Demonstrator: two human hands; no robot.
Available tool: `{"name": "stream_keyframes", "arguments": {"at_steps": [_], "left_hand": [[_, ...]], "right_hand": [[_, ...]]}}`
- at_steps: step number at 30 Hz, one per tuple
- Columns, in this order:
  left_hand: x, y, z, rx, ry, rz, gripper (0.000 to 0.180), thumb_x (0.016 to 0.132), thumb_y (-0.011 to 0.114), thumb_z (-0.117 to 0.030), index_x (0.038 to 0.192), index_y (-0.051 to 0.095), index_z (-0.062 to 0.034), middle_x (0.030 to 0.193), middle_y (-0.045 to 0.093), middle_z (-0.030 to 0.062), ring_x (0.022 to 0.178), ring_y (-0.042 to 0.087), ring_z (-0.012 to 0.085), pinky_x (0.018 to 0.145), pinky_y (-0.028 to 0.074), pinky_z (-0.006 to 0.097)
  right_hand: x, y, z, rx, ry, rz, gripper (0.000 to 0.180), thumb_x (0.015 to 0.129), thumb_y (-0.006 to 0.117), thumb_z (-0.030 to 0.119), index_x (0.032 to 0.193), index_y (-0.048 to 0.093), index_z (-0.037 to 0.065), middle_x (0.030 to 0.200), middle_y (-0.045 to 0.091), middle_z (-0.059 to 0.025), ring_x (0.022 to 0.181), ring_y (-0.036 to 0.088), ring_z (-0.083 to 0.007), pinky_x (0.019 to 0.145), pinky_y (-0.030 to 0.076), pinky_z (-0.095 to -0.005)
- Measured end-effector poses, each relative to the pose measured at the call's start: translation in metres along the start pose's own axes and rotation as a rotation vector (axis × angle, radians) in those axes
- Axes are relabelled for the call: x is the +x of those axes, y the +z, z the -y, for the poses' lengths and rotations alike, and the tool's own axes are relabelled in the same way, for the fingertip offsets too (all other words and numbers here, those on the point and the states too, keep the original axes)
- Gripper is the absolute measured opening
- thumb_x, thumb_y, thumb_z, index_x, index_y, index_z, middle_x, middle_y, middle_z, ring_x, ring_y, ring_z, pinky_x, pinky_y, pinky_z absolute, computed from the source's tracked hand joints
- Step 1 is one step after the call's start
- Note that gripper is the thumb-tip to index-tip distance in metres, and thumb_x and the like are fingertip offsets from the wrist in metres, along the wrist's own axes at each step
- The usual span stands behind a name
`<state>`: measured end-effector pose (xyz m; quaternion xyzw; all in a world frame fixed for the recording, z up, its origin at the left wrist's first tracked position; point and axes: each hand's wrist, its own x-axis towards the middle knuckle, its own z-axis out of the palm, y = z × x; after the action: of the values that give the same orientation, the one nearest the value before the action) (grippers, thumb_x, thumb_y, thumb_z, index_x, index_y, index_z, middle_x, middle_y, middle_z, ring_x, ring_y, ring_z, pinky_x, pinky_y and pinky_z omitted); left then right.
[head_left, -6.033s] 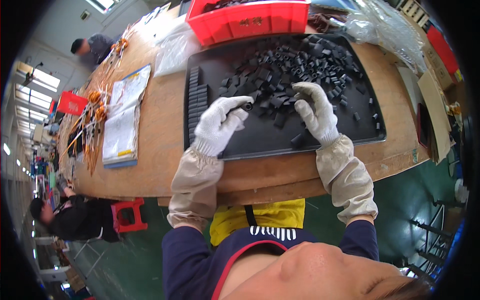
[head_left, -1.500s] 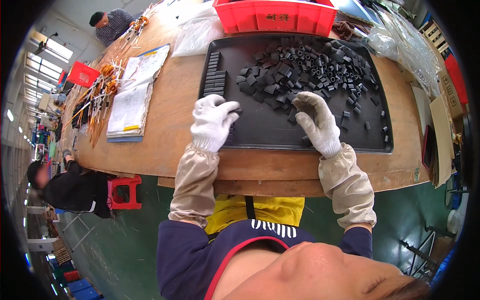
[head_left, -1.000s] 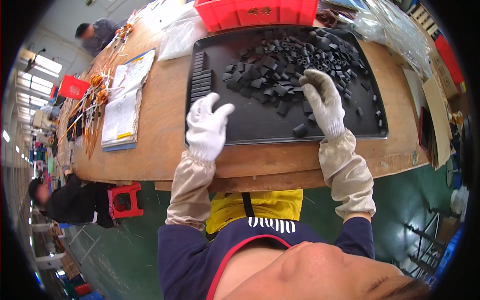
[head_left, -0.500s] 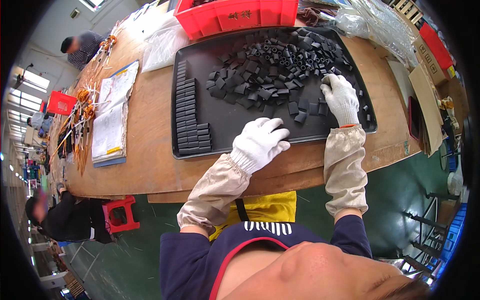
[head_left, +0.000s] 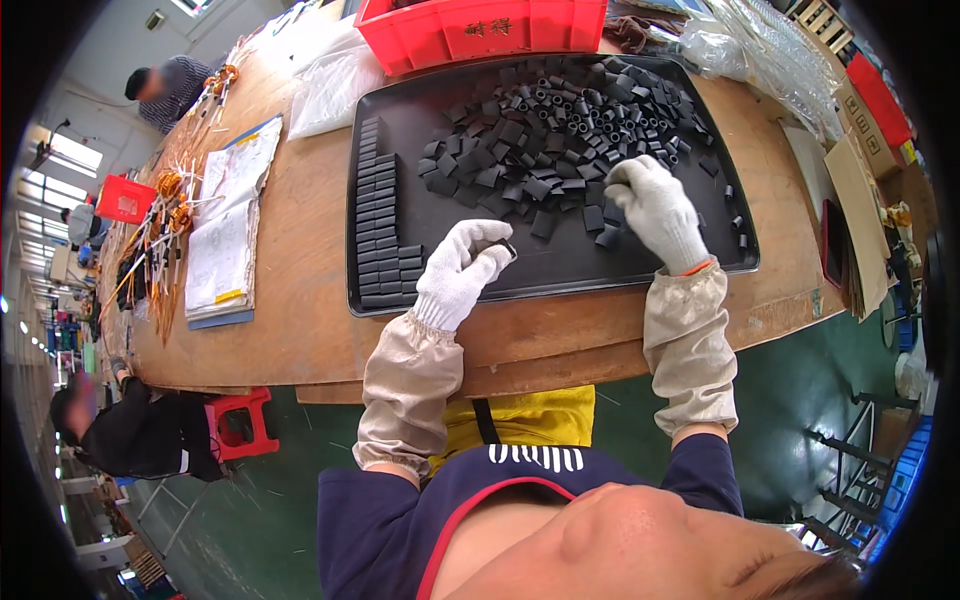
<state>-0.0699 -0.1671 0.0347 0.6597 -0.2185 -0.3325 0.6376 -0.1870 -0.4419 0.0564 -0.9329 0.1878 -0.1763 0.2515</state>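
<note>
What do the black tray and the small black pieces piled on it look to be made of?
The black tray looks like moulded plastic: smooth, faintly glossy, with a raised rim. The small black pieces seem matte rubber or soft plastic; several are short tubes with open ends, others lie flat. Which of the two cannot be settled by look.

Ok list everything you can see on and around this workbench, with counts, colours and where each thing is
black tray: one, on the wooden table
loose black pieces: too many to count, piled in the tray's middle and far part
stacked black pieces: neat rows, tray's left edge
red bin: one, behind the tray
open booklet: one, white, left of the tray
clear plastic bags: several, far right
red stool: one, below the table
other people: two, left side
left hand: white glove, pinching one black piece
right hand: white glove, on the loose pieces
</note>
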Motion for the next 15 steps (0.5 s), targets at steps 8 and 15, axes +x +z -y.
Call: {"name": "stream_keyframes", "arguments": {"at_steps": [8,15], "left_hand": [[0.006,0.001,0.012,0.030,0.076,0.050,0.022,0.102,0.061,-0.003,0.124,0.062,-0.0003,0.108,0.069,0.0065,0.094,0.067,0.0115,0.086,0.055,0.027],[0.003,0.009,0.003,0.305,0.143,-0.050,0.020,0.097,0.069,-0.005,0.116,0.064,-0.0006,0.106,0.072,0.0067,0.096,0.065,0.0100,0.089,0.053,0.027]], "right_hand": [[-0.017,0.035,0.047,0.413,-0.266,0.155,0.012,0.090,0.073,0.014,0.101,0.070,0.009,0.102,0.069,-0.0111,0.096,0.070,-0.0343,0.084,0.056,-0.0412],[-0.023,0.047,0.051,0.444,-0.256,0.166,0.019,0.086,0.076,0.005,0.104,0.069,0.005,0.100,0.068,-0.0101,0.092,0.070,-0.0270,0.082,0.056,-0.0344]]}}
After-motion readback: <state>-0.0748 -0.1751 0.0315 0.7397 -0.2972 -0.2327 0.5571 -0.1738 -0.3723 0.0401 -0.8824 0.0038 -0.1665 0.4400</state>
